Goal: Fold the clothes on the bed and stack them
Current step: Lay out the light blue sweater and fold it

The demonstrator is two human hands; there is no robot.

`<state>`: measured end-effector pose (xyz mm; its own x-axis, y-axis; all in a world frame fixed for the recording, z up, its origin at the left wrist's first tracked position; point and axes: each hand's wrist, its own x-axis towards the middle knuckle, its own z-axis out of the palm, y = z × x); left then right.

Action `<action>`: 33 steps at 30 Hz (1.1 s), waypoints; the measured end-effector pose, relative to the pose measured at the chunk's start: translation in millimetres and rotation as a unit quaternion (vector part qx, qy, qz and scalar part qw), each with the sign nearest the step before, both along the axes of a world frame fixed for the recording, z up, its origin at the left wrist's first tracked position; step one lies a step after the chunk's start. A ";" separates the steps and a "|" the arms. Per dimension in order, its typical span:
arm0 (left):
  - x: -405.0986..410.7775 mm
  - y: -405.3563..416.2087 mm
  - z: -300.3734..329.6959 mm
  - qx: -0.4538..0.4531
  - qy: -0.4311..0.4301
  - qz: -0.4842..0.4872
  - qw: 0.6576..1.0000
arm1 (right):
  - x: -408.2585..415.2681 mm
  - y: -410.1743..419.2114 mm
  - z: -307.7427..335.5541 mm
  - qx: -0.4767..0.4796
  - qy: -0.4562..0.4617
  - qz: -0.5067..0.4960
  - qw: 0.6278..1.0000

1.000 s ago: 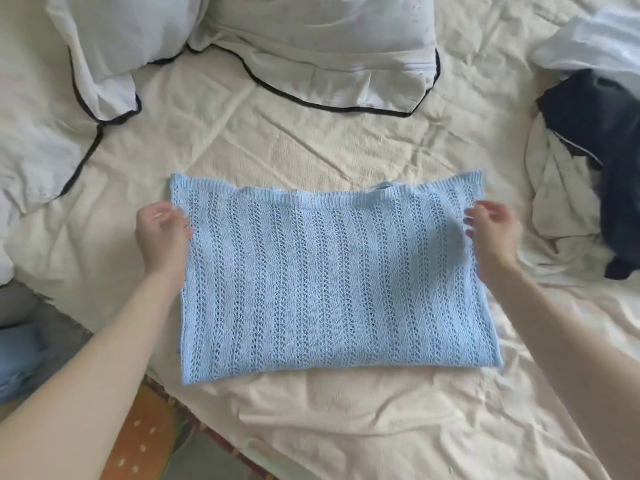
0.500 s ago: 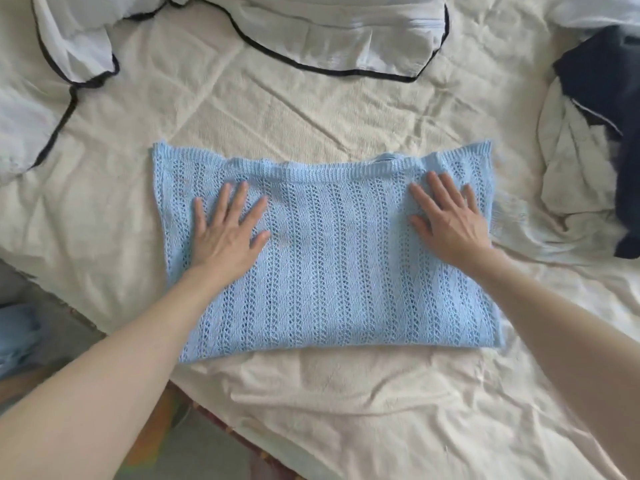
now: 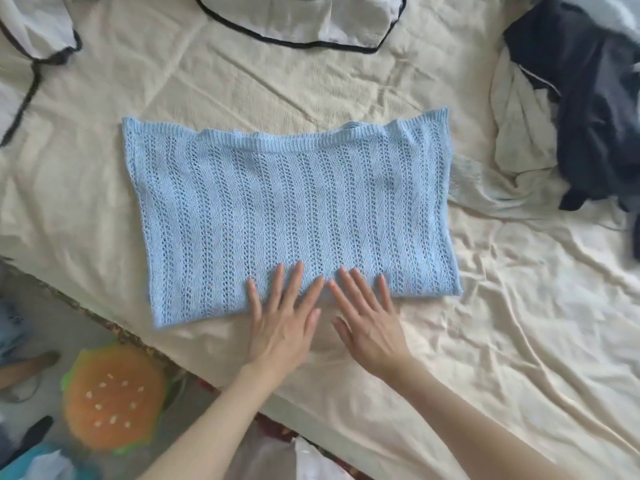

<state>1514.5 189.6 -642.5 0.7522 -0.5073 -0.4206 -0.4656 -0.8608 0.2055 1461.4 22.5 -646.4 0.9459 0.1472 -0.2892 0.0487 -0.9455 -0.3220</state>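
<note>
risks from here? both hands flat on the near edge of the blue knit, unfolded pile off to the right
1. Both the left hand and right hand only press flat on the blue knit top; sliding them could bunch the loose open weave rather than smooth it.
2. The top lies near the bed edge, so a pull toward the person might drag it off.
3. The wrinkled sheet underneath may skew the next fold.

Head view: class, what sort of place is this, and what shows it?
Probably a bedroom: a bed with a creased cream sheet, pillows at the far end, and clothes piled beside a blue knit.
</note>
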 end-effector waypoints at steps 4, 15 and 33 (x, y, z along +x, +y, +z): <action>5.6 19.0 -25.9 0.090 0.008 0.036 0.995 | -12.1 -47.0 -15.3 -0.039 0.039 -0.075 0.996; 22.3 130.0 -8.5 0.105 -0.025 0.120 0.987 | -31.6 -97.8 -15.7 -0.127 0.126 -0.123 0.976; 37.5 159.2 4.0 -0.319 0.173 0.713 0.600 | 10.5 50.1 -14.9 -0.093 0.109 -0.005 0.990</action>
